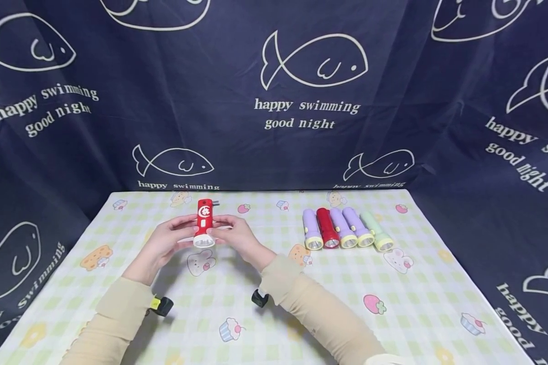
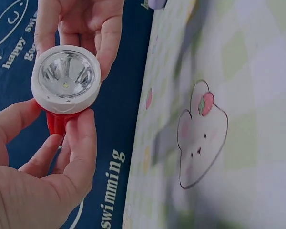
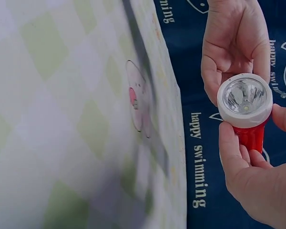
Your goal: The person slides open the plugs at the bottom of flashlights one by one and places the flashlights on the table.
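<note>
A red flashlight [image 1: 204, 218] with a white head is held up over the table between both hands, its lens end toward me. My left hand [image 1: 166, 240] grips it from the left side, and my right hand [image 1: 238, 234] grips it from the right, fingers and thumbs along the barrel near the head. A grey two-pronged plug juts from the far end on the right. In the left wrist view the white lens ring [image 2: 66, 105] and the clear reflector face the camera. The right wrist view shows the same flashlight [image 3: 250, 137] pinched by fingertips from both sides.
To the right, several flashlights lie side by side on the table: a lilac one [image 1: 310, 223], a red one [image 1: 326, 223], more lilac ones and a pale green one [image 1: 375, 226]. A checked cloth [image 1: 329, 304] covers the table. A dark blue curtain [image 1: 237, 126] with fish prints hangs behind.
</note>
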The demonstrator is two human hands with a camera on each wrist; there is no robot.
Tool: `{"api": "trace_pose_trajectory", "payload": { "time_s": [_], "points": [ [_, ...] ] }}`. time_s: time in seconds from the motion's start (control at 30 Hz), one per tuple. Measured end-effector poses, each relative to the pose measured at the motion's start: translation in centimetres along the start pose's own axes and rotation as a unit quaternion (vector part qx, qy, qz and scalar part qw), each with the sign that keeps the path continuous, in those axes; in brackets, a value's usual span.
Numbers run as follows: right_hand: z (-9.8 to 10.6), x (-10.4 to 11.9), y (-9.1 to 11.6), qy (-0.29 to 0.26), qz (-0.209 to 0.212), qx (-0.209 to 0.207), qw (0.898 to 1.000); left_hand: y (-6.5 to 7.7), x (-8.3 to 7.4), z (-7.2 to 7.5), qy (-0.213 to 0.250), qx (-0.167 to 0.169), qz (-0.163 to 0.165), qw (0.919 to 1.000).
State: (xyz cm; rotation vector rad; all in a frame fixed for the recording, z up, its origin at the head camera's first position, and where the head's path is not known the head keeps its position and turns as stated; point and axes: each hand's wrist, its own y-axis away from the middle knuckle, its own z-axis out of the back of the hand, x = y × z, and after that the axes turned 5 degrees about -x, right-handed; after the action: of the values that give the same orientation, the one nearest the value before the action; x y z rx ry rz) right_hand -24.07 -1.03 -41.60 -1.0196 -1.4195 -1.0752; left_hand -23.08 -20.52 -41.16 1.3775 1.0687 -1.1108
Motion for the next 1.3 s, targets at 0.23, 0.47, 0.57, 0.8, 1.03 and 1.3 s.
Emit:
{"api": "trace_pose_trajectory", "payload": {
  "time_s": [0.23, 0.47, 0.57, 0.8, 1.03, 1.3],
  "points": [
    [-0.9, -1.2, -0.7, -0.015, -0.005, -0.006, 1.0, -0.5, 0.6, 0.9, -0.016, 0.0, 0.013, 0.9998],
    [-1.5, -1.9, -1.2, -0.011, -0.016, -0.016, 1.0, -1.2, 1.2, 1.6, -0.05, -0.004, 0.038, 0.998],
    [-1.8, -2.5, -1.4, -0.008, -0.019, -0.027, 0.999, -1.3, 1.5, 1.8, -0.048, -0.007, 0.046, 0.9978],
    [-2.5, -3.7, -1.9, 0.011, -0.025, -0.039, 0.999, -1.7, 2.5, 2.4, -0.047, -0.007, 0.055, 0.9974],
    [-2.9, -4.1, -1.9, 0.03, -0.044, -0.042, 0.998, -2.1, 3.3, 2.6, -0.061, -0.006, 0.053, 0.9967],
    [-3.0, -4.7, -1.9, 0.031, -0.058, -0.026, 0.997, -2.3, 3.9, 2.7, -0.08, -0.022, 0.071, 0.994]
  ]
}}
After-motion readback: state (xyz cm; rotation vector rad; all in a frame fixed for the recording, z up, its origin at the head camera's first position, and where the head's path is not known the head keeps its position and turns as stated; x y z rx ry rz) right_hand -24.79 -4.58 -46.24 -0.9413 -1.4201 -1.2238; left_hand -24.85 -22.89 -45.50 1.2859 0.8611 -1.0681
